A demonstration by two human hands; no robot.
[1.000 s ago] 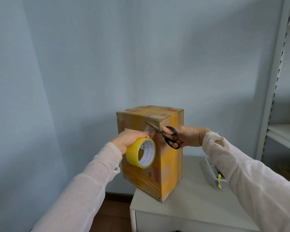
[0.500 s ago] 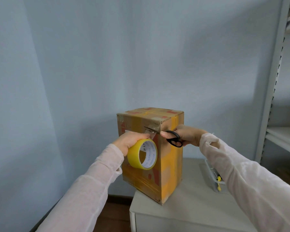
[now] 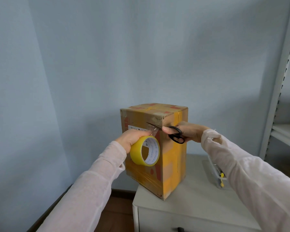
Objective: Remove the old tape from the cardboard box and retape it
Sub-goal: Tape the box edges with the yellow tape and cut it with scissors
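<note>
White cabinet [image 3: 199, 198] against the blue wall, and the cardboard box [image 3: 172, 161] stands upright on top of it, one corner toward the camera (yellow tape all over it). Left hand [image 3: 132, 137] grips the yellow tape roll [image 3: 137, 153] in front of the box's left face. Right hand [image 3: 189, 133], just beside it, holds black scissors [image 3: 176, 135], blades at the clear strip [image 3: 155, 130] pulled off the roll.

Free room on cabinet top [image 3: 191, 203] before box [image 3: 174, 164]; tray [image 3: 214, 174] (grey) and shelf rack [image 3: 277, 91] block right.
</note>
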